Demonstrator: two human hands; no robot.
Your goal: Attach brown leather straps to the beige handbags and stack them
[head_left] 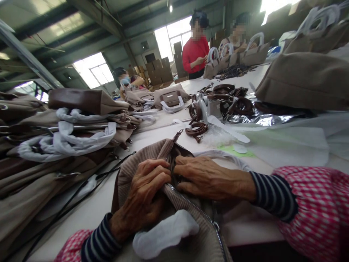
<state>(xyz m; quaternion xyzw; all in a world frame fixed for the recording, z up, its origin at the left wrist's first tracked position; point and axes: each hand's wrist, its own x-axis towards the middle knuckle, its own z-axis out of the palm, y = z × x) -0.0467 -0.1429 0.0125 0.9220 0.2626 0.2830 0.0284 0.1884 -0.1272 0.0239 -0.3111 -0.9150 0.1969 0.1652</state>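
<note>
1. At a white worktable [95, 205], center front, a brown bag [207, 234] is lying open under both hands.
2. L hand [145, 189] is clasping the bag's edge, fingers close together, thumb hidden; R hand [208, 176] is resting w/ fingers bent inside the mouth. Can't tell what, if anything, they're pinching.
3. Zip [196, 207] is running open just below; its teeth may be posing a snag risk, esp. w/ lining bunching nearby.
4. White wrap [166, 233] is covering part of the bag's front; rubbing or tilting could be working it loose.
5. Black cords [81, 189] are trailing btwn bag & bag stack [68, 142]; a passing L sleeve [68, 245] could be hooking them.
</note>
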